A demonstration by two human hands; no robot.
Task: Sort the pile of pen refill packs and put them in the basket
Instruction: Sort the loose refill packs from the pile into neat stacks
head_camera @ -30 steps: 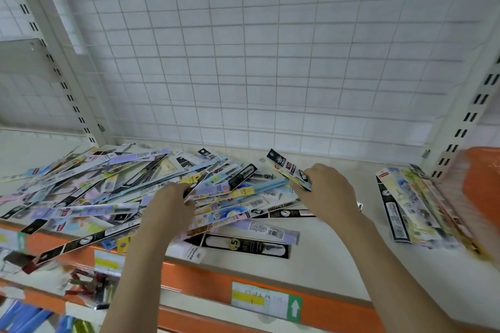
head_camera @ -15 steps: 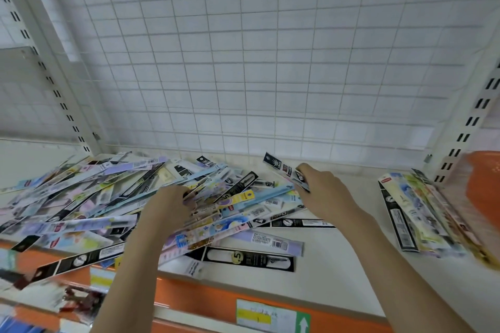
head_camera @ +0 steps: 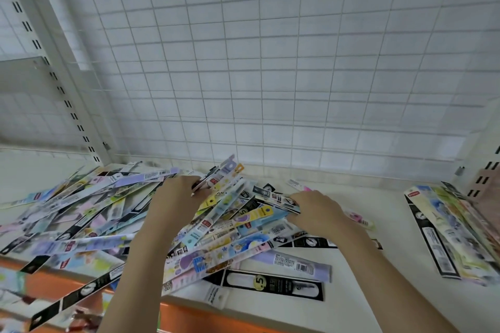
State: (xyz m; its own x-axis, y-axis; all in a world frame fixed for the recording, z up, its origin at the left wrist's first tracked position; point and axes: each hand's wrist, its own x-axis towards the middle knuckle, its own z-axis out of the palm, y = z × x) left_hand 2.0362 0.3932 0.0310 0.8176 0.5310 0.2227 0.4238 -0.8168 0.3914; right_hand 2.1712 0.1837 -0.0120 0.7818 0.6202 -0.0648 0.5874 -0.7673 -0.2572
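A wide pile of long, flat pen refill packs (head_camera: 89,213) covers the left and middle of a white shelf. My left hand (head_camera: 176,200) is in the pile's middle, fingers closed on several packs (head_camera: 224,173) whose far ends tilt upward. My right hand (head_camera: 316,211) lies just right of it, pinching the end of a black-and-white pack (head_camera: 273,194). A sorted stack of packs (head_camera: 449,230) lies at the shelf's right end. Only a blurred pinkish-orange sliver of the basket (head_camera: 489,186) shows at the right edge.
The shelf (head_camera: 359,303) has an orange front edge (head_camera: 189,319). A white wire grid panel (head_camera: 270,62) forms the back wall, with slotted uprights at left and right. A black pack marked 5 (head_camera: 270,284) lies near the front edge. Some packs overhang the edge at left.
My left hand moved deeper into the pile and lifted several packs so their far ends rise. My right hand kept its hold on the black-and-white pack. The camera tilted up slightly.
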